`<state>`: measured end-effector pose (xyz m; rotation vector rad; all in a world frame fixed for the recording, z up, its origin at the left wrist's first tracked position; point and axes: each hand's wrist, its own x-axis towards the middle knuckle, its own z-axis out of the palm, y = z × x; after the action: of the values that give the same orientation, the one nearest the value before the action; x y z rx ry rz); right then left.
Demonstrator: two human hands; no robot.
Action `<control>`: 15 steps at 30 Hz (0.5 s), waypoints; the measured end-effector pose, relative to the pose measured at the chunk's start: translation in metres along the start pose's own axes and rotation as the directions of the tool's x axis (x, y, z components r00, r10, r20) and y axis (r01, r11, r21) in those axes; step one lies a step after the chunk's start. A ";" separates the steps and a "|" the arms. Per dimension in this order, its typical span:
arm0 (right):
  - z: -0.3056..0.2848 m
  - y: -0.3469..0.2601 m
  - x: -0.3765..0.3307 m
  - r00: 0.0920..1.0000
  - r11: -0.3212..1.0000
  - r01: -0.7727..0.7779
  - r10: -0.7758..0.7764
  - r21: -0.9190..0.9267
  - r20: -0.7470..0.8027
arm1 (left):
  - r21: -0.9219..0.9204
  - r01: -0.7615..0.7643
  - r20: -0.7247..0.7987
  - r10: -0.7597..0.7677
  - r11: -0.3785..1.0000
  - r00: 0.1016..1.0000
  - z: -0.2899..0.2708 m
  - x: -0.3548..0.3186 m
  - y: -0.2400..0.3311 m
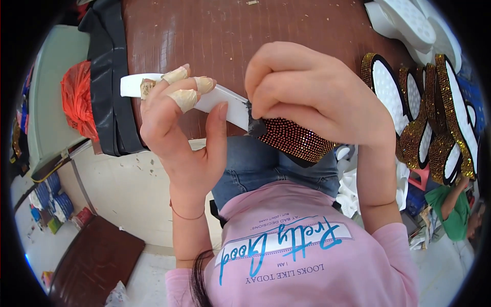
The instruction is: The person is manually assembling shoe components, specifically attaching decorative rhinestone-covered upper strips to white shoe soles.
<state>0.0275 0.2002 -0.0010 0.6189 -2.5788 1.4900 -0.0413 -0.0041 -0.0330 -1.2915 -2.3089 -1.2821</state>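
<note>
A red plastic bag [79, 102] and a black sheet [108, 77] flank the left end of a brown table [189, 33], where a worker's left hand [179, 130], several fingers wrapped in pale tape, curls over a long white piece [232, 110]; whether its fingers grip firmly cannot be told, for the thumb stands apart from them. The tape could dull the touch, letting the smooth strip slide or twist. The white piece spans the table's near edge above the worker's lap, its wide end meeting the dark edge [255, 128] of a studded band [299, 140]. There the right hand [317, 92] pinches, fingers closed on the band's end; a pull at an uneven angle could leave the dark edge creased or crooked, and hard pressure could loosen stones. The band's far end hangs unsupported over the lap, so its weight could drag the join askew. At far right, studded shoes [414, 140] stand in a cluster near white soles [404, 25], where a swinging elbow could topple them.
</note>
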 end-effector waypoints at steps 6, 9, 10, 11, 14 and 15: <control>0.004 -0.029 -0.005 0.999 0.937 0.050 -0.052 -0.345 0.003 | -0.044 -0.023 -0.099 0.019 0.999 0.995 0.006 0.001 -0.002; 0.008 -0.040 -0.005 0.999 0.895 0.042 -0.049 -0.445 -0.004 | -0.049 -0.055 -0.165 0.046 0.997 0.985 0.006 -0.003 -0.004; 0.006 -0.042 -0.004 0.999 0.890 0.043 -0.043 -0.454 0.012 | -0.061 -0.049 -0.180 0.037 0.997 0.983 0.006 -0.001 -0.002; 0.006 -0.042 -0.003 0.994 0.954 -0.034 0.000 -0.298 -0.113 | -0.044 -0.046 -0.168 0.038 0.998 0.985 0.006 0.000 0.001; 0.016 -0.033 -0.001 0.884 0.954 -0.132 0.237 0.270 -0.404 | 0.043 -0.022 -0.117 0.026 0.999 0.993 0.003 -0.008 0.003; 0.017 -0.031 -0.003 0.884 0.955 -0.140 0.240 0.263 -0.400 | 0.034 -0.019 -0.123 0.023 0.999 0.992 0.003 -0.010 0.005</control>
<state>0.0448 0.1729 0.0141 0.0312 -2.1958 1.7620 -0.0304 -0.0063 -0.0373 -1.1876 -2.2164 -1.2746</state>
